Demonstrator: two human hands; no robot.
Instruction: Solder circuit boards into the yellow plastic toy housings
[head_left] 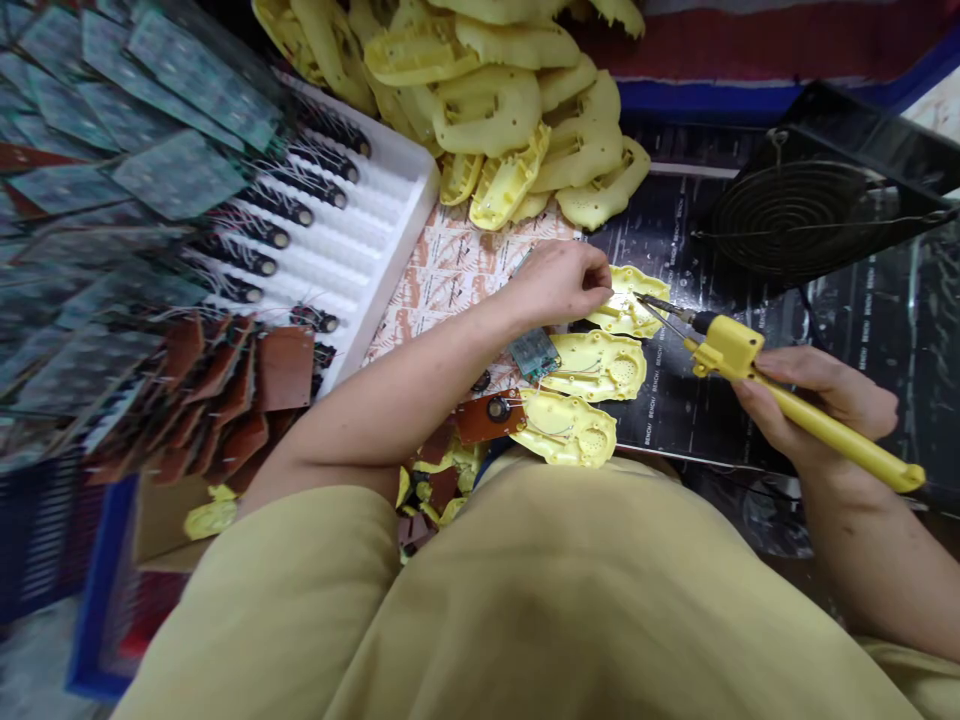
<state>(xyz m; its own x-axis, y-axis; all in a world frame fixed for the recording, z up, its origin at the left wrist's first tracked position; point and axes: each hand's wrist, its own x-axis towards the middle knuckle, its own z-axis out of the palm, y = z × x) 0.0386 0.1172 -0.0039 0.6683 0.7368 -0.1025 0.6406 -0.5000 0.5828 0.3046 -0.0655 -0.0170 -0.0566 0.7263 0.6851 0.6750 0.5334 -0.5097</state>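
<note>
My right hand (817, 400) is wrapped round a yellow soldering iron (727, 350), its tip pointing left. That tip sits over the farthest of three yellow plastic shells (637, 315). At the same shell's left edge is my left hand (562, 285), thumb and fingers pinched; what they hold is too small to make out. Nearer to me lie the middle shell (626, 365) and the nearest shell (566, 430), with thin wires inside. A green circuit board (534, 355) rests beside the middle one, and a brown circuit board (480, 418) beside the nearest.
Piled yellow shells (487, 110) stand at the back. To the left, a white foam tray (375, 220) holds wired round black parts, beside stacked green boards (180, 170) and brown boards (285, 370). A black fan (802, 215) stands at the right on the dark bench surface (697, 400).
</note>
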